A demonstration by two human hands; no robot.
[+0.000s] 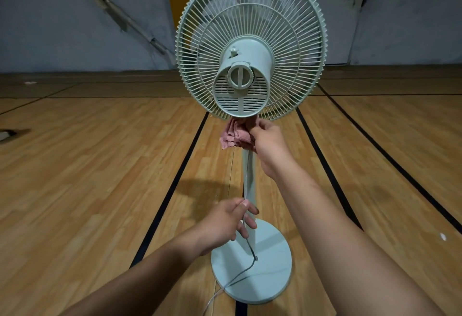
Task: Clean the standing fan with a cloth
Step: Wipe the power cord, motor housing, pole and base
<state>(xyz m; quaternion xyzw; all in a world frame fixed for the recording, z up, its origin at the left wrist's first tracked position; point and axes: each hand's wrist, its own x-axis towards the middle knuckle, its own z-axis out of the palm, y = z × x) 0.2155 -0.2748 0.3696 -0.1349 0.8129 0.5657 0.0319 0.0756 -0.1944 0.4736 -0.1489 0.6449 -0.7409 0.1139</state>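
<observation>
Rear view of the fan (250,65), standing upright on a wood floor (100,165) directly ahead of me. My right hand (268,140) grips the bunched pink cloth (236,135) and presses it to the top of the pole (250,178), just under the motor housing (246,78). My left hand (228,223) is curled round the pole lower down, above the base (272,265), with the cord (246,248) running past its fingers.

Risks, as I judge them: a hard sideways push this high could rock the fan on its base if the lower grip slackens. A loose fold of cloth could snag on the grille (200,70) ribs close above it. The cord, caught under the left fingers, could be tugged at its entry into the base.

Surroundings: black lines cross the floor, a grey wall (62,15) lies behind, and a small white scrap (443,236) lies well to the right. Nothing blocks the pole except my own left hand.
</observation>
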